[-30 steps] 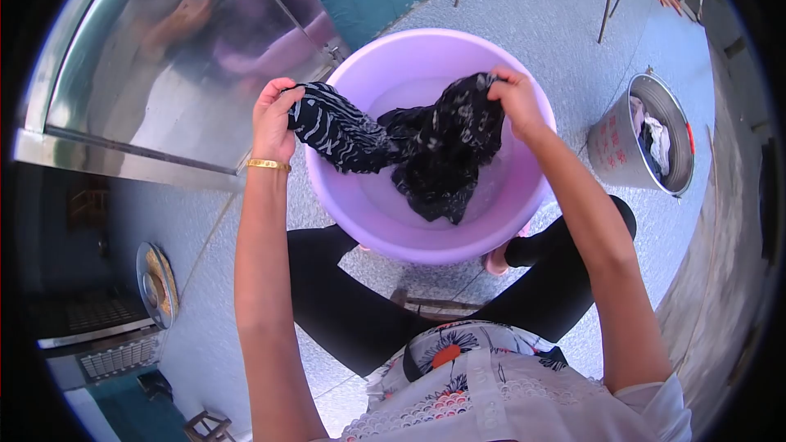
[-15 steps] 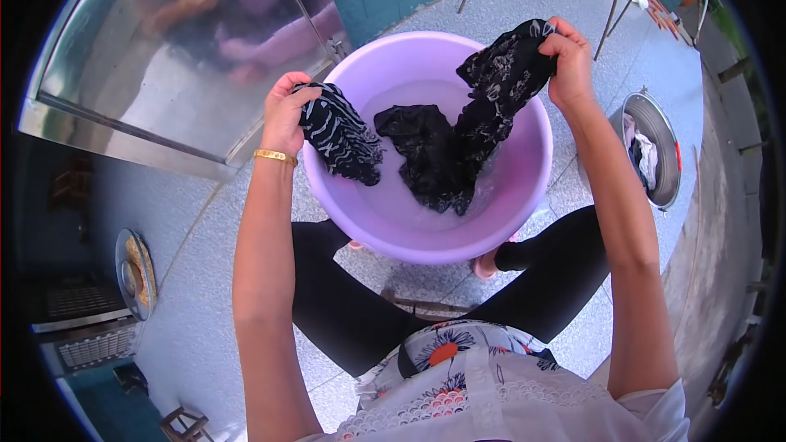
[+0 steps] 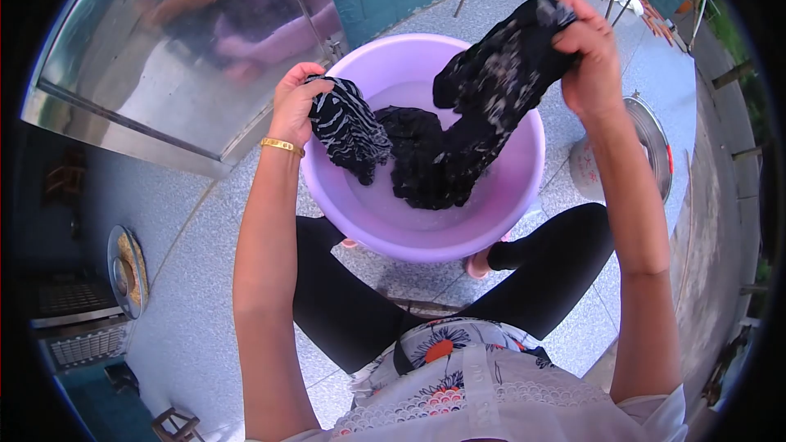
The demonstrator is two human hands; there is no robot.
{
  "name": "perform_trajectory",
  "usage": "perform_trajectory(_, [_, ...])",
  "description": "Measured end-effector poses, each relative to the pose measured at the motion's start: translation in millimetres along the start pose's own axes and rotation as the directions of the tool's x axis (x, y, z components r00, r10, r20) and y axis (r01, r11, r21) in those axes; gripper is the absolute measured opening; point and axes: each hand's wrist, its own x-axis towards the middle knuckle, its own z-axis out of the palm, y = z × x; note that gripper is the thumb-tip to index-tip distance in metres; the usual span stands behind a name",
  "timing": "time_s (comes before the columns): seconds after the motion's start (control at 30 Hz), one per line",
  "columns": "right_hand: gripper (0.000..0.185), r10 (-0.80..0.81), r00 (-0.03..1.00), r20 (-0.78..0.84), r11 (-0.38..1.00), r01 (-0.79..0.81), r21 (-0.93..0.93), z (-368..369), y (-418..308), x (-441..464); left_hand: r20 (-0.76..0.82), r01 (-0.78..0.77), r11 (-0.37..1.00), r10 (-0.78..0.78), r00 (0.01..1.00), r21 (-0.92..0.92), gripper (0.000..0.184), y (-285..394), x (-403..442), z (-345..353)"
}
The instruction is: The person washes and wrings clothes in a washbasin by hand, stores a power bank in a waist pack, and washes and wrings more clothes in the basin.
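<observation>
Here, outstretched right hand (image 3: 593, 64) holds black cloth (image 3: 503, 74).

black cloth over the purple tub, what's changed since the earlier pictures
The right hand has pulled its end of the black cloth up and right, farther from the left hand. Nothing was let go; the left hand still grips the striped part. The tub stayed put.

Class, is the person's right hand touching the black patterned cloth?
Touching: the head view shows the right hand gripping the black patterned cloth by its upper end, the lower part inside the purple tub.
</observation>
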Motion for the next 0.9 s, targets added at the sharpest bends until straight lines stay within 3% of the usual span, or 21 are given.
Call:
perform_trajectory(0.03, [0.019,0.000,0.996,0.088,0.994,0.009,-0.107,-1,6,-5,-0.002,0.003,1.000,-0.003,1.000,-0.002,0.021,0,1,2])
perform_trajectory(0.1, [0.017,0.159,0.976,0.147,0.961,-0.119,-0.248,3,22,-21,0.005,0.010,1.000,-0.010,1.000,-0.010,0.020,-2,2,4])
perform_trajectory(0.17, [0.015,0.201,0.956,0.212,0.941,-0.128,-0.313,22,41,-43,0.007,0.016,1.000,-0.016,1.000,-0.013,0.018,-4,5,3])
perform_trajectory(0.23, [0.018,0.140,0.926,0.350,0.815,0.093,-0.572,22,79,-60,0.006,-0.016,0.999,0.017,1.000,-0.044,0.015,-9,8,3])
perform_trajectory(0.3, [0.021,0.127,0.915,0.384,0.664,0.210,-0.718,24,116,-82,0.024,-0.006,0.999,0.007,1.000,-0.040,0.015,-7,6,7])
perform_trajectory(0.37, [0.022,0.180,0.920,0.349,0.584,0.186,-0.791,28,152,-111,0.036,0.006,0.999,-0.005,0.999,-0.034,0.014,-8,4,8])
perform_trajectory(0.43, [0.022,0.323,0.900,0.293,0.569,0.063,-0.820,32,194,-148,0.058,-0.019,1.000,0.018,0.998,0.022,0.015,-9,4,7])
perform_trajectory(0.53, [0.026,0.405,0.838,0.365,0.576,0.076,-0.814,34,237,-190,0.057,-0.043,0.997,0.039,0.998,0.070,0.014,-8,3,5])
perform_trajectory(0.6, [0.028,0.626,0.474,0.619,0.639,0.142,-0.756,33,249,-198,0.070,-0.039,0.996,0.034,0.997,0.075,0.014,-8,4,3])
perform_trajectory(0.63, [0.028,0.627,0.469,0.622,0.646,0.134,-0.752,29,254,-200,0.085,-0.046,0.996,0.039,0.996,0.079,0.014,-7,4,1])
perform_trajectory(0.7, [0.028,0.735,0.452,0.506,0.555,0.028,-0.831,16,256,-184,0.068,-0.034,0.996,0.029,0.997,0.078,0.014,-4,1,2])
perform_trajectory(0.77, [0.028,0.846,0.423,0.324,0.357,0.002,-0.934,-3,274,-169,0.065,-0.038,0.997,0.033,0.997,0.065,0.013,-4,2,0])
perform_trajectory(0.83, [0.040,0.762,0.622,0.180,0.281,-0.067,-0.957,-41,315,-175,0.060,-0.011,1.000,0.009,0.998,0.025,0.013,-3,3,-5])
perform_trajectory(0.9, [0.062,0.672,0.740,0.026,0.172,-0.123,-0.977,-50,313,-171,0.057,0.016,1.000,-0.015,0.998,-0.013,0.012,-2,3,-8])
